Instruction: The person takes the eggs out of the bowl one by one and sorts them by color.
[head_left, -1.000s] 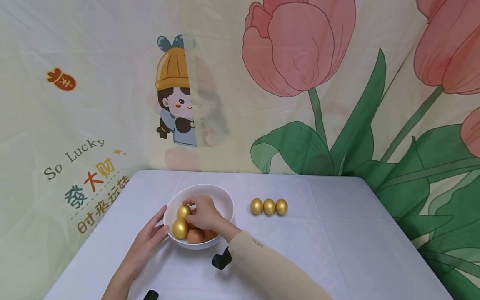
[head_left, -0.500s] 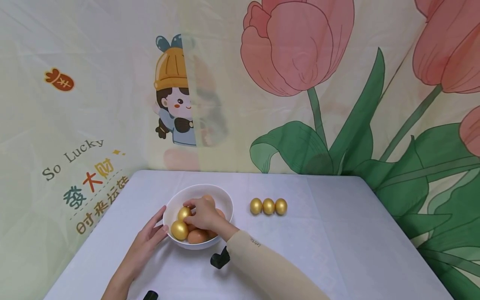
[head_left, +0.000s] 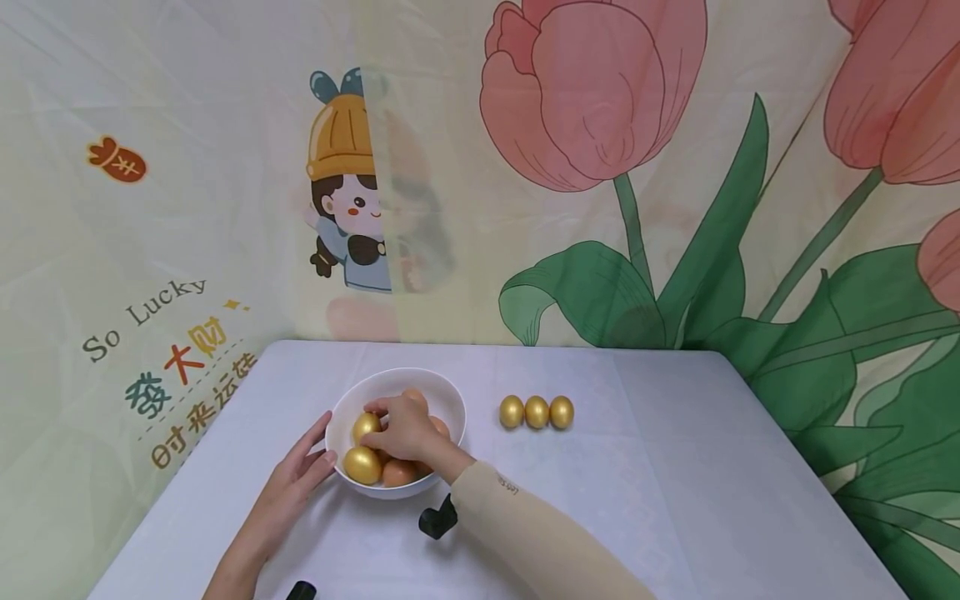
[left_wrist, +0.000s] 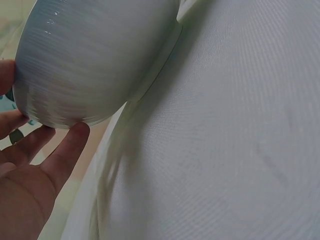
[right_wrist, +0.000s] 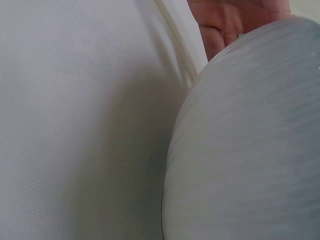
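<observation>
A white bowl (head_left: pixel 447 396) stands on the table in the head view, holding two golden eggs and several brown eggs. Inside it, my right hand (head_left: pixel 408 429) pinches the upper golden egg (head_left: pixel 366 427) between thumb and fingers. Just below lies the other golden egg (head_left: pixel 363 465), beside a brown egg (head_left: pixel 399 473); the hand partly covers more brown ones. My left hand (head_left: pixel 296 475) touches the bowl's left side with spread, fairly straight fingers. The left wrist view shows its fingertips (left_wrist: pixel 77 132) against the bowl's outer wall. In the right wrist view the bowl wall hides the held egg.
Three golden eggs (head_left: pixel 536 412) stand in a row on the white-covered table (head_left: pixel 600 500), right of the bowl. A black wrist-camera piece (head_left: pixel 438 518) hangs under the right sleeve. Behind the table is a printed curtain (head_left: pixel 442 125) with tulips.
The lower golden egg and the front brown egg have shifted slightly right within the bowl. Brown eggs behind my right hand have come into sight. My left hand keeps its place on the bowl.
</observation>
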